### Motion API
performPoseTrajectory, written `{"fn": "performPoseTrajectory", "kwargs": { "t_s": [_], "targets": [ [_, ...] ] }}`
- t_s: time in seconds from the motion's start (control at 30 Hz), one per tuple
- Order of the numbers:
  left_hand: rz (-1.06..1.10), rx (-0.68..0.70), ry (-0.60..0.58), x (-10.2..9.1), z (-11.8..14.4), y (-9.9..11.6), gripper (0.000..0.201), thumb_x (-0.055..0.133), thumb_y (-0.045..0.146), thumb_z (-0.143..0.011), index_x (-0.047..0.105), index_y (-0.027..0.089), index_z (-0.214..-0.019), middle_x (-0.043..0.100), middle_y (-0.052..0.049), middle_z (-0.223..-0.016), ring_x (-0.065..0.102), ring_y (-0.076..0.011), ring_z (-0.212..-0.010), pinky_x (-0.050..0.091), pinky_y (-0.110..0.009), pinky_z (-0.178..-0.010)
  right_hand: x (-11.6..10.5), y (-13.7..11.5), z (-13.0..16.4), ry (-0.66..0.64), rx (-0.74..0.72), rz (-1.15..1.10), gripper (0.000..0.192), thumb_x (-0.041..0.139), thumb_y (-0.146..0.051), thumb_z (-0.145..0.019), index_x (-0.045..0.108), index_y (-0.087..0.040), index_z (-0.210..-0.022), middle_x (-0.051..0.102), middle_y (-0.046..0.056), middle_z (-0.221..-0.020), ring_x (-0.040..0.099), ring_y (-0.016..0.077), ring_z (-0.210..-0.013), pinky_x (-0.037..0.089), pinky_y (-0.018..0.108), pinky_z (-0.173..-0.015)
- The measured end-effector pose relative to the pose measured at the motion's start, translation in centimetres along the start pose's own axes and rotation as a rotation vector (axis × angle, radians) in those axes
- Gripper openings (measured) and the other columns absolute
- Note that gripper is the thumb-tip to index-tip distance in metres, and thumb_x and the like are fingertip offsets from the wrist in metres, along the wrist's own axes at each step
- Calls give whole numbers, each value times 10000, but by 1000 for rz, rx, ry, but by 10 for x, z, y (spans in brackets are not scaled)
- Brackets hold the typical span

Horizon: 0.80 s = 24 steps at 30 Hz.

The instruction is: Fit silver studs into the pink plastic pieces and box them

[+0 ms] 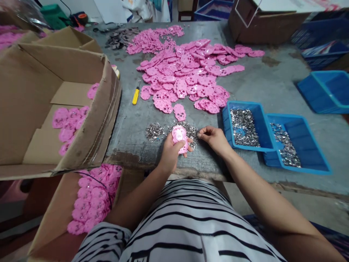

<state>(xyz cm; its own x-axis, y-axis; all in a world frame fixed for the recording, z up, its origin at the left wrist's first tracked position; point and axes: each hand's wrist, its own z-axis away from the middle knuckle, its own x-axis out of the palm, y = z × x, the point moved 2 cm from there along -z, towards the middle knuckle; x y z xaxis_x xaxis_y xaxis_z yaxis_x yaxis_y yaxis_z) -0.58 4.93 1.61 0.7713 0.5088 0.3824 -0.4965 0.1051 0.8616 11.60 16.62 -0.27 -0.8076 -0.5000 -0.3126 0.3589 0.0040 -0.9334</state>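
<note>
Left hand [170, 151] holds pink shell [180, 139]; right hand [214, 138] pinches metal bits [191, 130].

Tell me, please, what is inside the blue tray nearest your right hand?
The blue tray holds a heap of small shiny metal pieces, with bare blue floor showing in one patch. Whatever lies under the heap is covered, and the pieces are too small to identify.
</note>
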Motion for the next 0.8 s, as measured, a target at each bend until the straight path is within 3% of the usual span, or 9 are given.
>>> {"fn": "performPoseTrajectory", "kwargs": {
  "t_s": [0.2,0.33,0.47,0.63,0.7,0.8],
  "targets": [
    [-38,17,-1,0,-8,-2,338,572,212,-670,477,181,-992,683,-21,-783,594,-123,-502,372,-216,-397,4,-8,2,-103,143,-286,409,831,-464,-472,575,-175,-609,460,-61,-488,328,57,-430,221,248,-446],
    [-203,132,67,1,-18,-2,318,580,161,-683,474,201,-980,683,-29,-857,618,-136,-593,419,-239,-491,6,-13,3,-180,165,-366,409,844,-448,-467,568,-175,-594,454,-62,-488,324,49,-419,203,242,-439],
    [-490,305,111,5,-27,2,353,640,126,-692,513,225,-1006,689,-25,-905,649,-183,-805,479,-314,-768,8,-19,4,-187,134,-235,415,818,-476,-493,549,-177,-593,429,-73,-473,312,52,-425,205,240,-447],
    [-752,355,138,7,-35,7,330,682,120,-682,586,244,-973,683,-18,-864,631,-228,-836,467,-337,-778,9,-26,4,-181,-11,49,267,711,-397,-630,578,-166,-609,490,-48,-520,367,79,-497,293,248,-516],
    [-714,337,142,7,-39,7,302,696,110,-655,593,226,-914,663,-9,-798,616,-209,-776,470,-317,-731,9,-28,4,-161,-45,158,154,664,-298,-662,591,-168,-625,550,-28,-564,429,99,-538,330,253,-556],
    [-452,261,99,8,-44,4,280,697,104,-622,568,195,-853,613,23,-694,573,-137,-615,462,-257,-611,7,-31,6,-144,-82,247,63,607,-220,-695,604,-174,-652,613,-9,-619,497,121,-584,362,255,-592]
  ]
}}
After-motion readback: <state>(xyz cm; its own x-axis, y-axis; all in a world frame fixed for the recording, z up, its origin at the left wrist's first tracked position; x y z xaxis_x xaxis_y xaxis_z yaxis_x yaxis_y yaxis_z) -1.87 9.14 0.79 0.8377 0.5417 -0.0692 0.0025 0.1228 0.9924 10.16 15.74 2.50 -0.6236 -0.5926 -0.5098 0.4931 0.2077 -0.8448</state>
